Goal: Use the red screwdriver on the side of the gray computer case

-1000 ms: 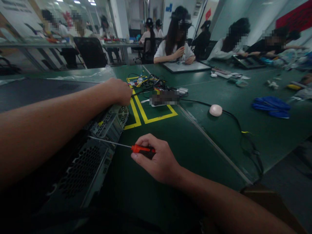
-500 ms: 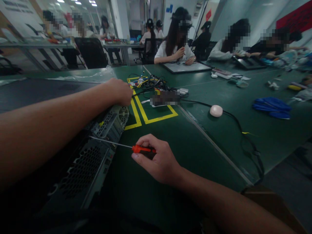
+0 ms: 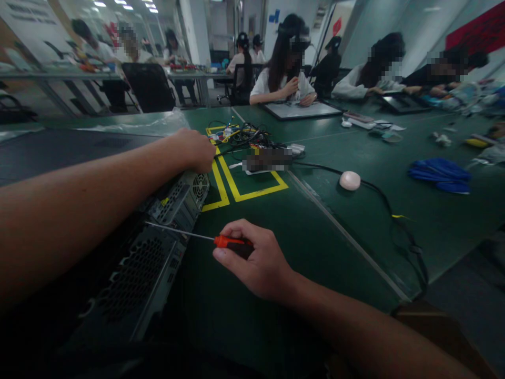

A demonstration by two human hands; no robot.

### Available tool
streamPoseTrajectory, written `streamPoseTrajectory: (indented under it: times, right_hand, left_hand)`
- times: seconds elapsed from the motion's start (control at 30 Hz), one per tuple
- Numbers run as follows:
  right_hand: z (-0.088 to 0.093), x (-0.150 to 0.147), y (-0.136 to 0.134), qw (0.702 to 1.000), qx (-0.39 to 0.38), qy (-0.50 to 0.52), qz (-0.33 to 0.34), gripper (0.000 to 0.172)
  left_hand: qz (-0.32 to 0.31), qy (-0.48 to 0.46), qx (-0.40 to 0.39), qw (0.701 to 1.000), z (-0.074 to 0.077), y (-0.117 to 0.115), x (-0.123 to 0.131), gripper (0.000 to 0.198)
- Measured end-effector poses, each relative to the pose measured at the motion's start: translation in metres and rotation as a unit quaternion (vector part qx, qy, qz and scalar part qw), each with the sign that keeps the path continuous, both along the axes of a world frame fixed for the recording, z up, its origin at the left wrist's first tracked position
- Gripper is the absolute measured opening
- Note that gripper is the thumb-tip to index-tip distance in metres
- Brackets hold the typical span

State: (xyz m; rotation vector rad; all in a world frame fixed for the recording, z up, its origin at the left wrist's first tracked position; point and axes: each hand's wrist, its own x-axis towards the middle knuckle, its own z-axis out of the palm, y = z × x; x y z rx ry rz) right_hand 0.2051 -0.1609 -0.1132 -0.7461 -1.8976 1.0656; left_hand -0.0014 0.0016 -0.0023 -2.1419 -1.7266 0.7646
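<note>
A dark computer case (image 3: pixel 130 279) lies on its side at the left, its vented metal back facing right. My right hand (image 3: pixel 256 258) is closed around the red and black handle of a screwdriver (image 3: pixel 226 242). The thin shaft points left, and its tip reaches inside the edge of the case's back panel; what the tip touches is too dark to tell. Across the case stretches my left arm. My left hand (image 3: pixel 195 150) is curled over the far end of the case, above the round fan grille (image 3: pixel 200 184), with its fingertips hidden.
Yellow tape (image 3: pixel 260 193) marks the green table (image 3: pixel 315 247). Beyond my left hand lies a heap of cables (image 3: pixel 248 134). A pale rounded mouse-like object (image 3: pixel 350 180) and a blue folded bundle (image 3: pixel 440 173) lie to the right. Several people sit working across the table.
</note>
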Motion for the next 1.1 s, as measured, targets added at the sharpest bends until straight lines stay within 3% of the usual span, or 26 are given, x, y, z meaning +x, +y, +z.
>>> streamPoseTrajectory:
  times: [0.37,0.47,0.8,1.1]
  right_hand:
    - [0.001,-0.001,-0.002,1.0,-0.022,0.006,0.013,0.015]
    - [0.0,-0.001,-0.003,1.0,-0.031,0.002,-0.001,0.024]
    - [0.002,-0.003,-0.002,0.999,-0.032,-0.005,0.011,0.018]
    - [0.001,-0.001,-0.001,1.0,-0.024,-0.002,0.015,0.017]
  left_hand:
    - [0.0,-0.032,0.002,0.999,-0.004,0.008,-0.006,0.052]
    - [-0.003,-0.045,0.01,0.999,-0.006,0.01,-0.009,0.051]
    - [0.006,-0.017,-0.005,1.0,0.003,-0.004,0.002,0.056]
    - [-0.004,-0.048,0.005,0.999,-0.002,0.003,-0.004,0.054]
